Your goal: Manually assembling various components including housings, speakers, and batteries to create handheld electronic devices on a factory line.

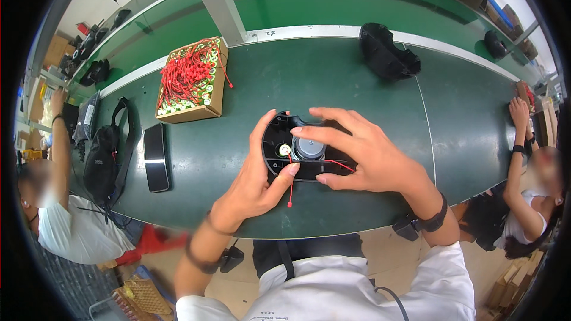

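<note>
Above the near edge of the green table, a black plastic housing (275, 129) is held between my two hands, its hollow side up. My left hand (253, 175) grips its left side, thumb over the lower rim by a red wire (291, 187) that ends in a small red plug. My right hand (372, 154) wraps the right side, with a fingertip near a round silver speaker (310, 148) and the thumb at the lower edge. A battery cell (285, 150) with a pale end sits inside, left of the speaker. My right fingers hide the housing's right part.
A cardboard box (218, 98) of green battery cells with tangled red wires stands at the back left. A phone (156, 157) and a black bag (104, 166) lie left. Another black housing (388, 53) lies back right. Other people sit at both sides.
</note>
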A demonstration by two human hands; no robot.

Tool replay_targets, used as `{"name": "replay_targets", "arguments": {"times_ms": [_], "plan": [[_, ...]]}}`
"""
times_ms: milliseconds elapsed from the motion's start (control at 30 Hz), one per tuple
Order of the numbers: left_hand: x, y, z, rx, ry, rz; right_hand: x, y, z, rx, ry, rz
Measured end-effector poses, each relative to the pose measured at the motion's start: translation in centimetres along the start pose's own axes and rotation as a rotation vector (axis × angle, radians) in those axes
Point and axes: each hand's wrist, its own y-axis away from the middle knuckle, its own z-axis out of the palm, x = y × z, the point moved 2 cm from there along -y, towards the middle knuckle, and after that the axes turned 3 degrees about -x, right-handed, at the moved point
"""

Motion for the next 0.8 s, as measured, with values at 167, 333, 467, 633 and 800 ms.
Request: {"name": "replay_targets", "arguments": {"times_ms": [167,333,467,633,800], "plan": [[0.2,0.2,0.5,0.034,-0.032,0.021,-1.4,0.7,-1.3,0.098,-0.030,0.060],[0.2,0.3,0.9,0.070,-0.041,0.025,-3.6,2.6,-2.4,0.234,0.160,0.084],[0.1,0.4,1.1,0.088,-0.097,0.020,-4.2,2.7,-2.0,0.307,0.267,0.077],[0.3,0.5,1.3,0.093,-0.087,0.014,-5.1,3.0,-1.6,0.334,0.184,0.147],[0.4,0.5,1.3,0.106,-0.128,0.034,-5.9,3.1,-1.5,0.351,0.169,0.206]]}}
